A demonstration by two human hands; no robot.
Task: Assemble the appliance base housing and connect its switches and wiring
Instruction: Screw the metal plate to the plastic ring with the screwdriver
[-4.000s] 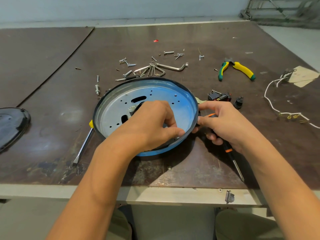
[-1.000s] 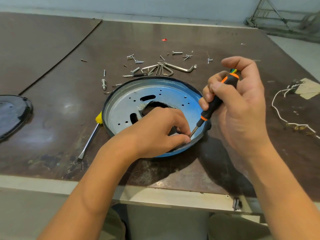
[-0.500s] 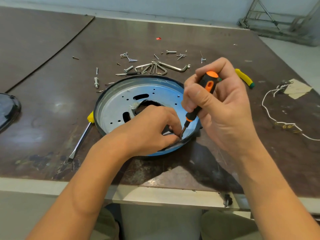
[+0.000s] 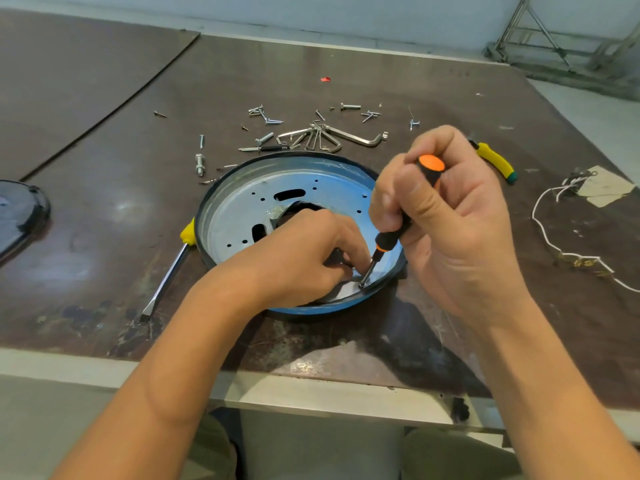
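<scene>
A round blue-grey metal base housing (image 4: 242, 209) with a black rim lies open side up near the table's front edge. My left hand (image 4: 304, 258) reaches inside it at the near right, fingers curled, pinching a small part against the inner wall; the part itself is hidden. My right hand (image 4: 446, 220) grips a black and orange screwdriver (image 4: 394, 233), held steeply, its tip down at the housing's inner rim right beside my left fingertips.
Loose screws (image 4: 266, 116) and hex keys (image 4: 332, 136) lie behind the housing. A yellow-handled flat screwdriver (image 4: 166, 275) lies at its left, yellow pliers (image 4: 495, 161) and white wires (image 4: 554, 230) at the right. A black cover (image 4: 17, 216) sits at the far left.
My right hand picked up the screwdriver from the table, raised it and brought its tip down inside the rim by my left fingers. My left hand stayed in the housing.
</scene>
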